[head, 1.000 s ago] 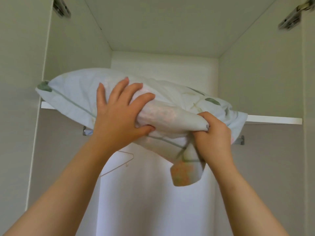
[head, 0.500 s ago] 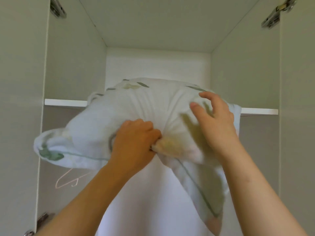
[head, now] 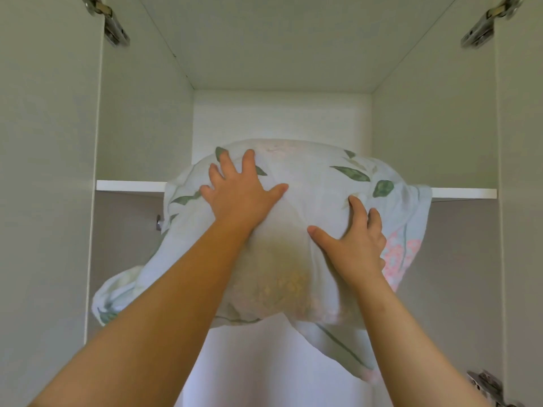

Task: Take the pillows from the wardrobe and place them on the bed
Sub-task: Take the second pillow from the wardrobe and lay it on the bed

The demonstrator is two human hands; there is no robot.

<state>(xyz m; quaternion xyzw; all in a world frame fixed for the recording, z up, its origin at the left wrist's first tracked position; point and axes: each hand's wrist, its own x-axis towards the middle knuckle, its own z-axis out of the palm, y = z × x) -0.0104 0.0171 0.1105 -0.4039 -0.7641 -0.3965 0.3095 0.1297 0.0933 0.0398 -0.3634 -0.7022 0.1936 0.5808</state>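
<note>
Pillow [head: 311, 183] hanging half off the wardrobe shelf [head: 129, 185].
You are pressing your left hand [head: 241, 198] flat on it with fingers spread wide, no longer bunching the cloth as half a second ago; your right hand [head: 355, 245] is lying splayed lower down, gripping nothing.

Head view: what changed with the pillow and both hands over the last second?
The pale-blue leaf-print pillow swung round and sagged further over the white shelf edge, its left corner dropping. The left hand let go of its bunched grip and the right hand its pinch; both now press spread on it. Pillow still partly on shelf.
</note>
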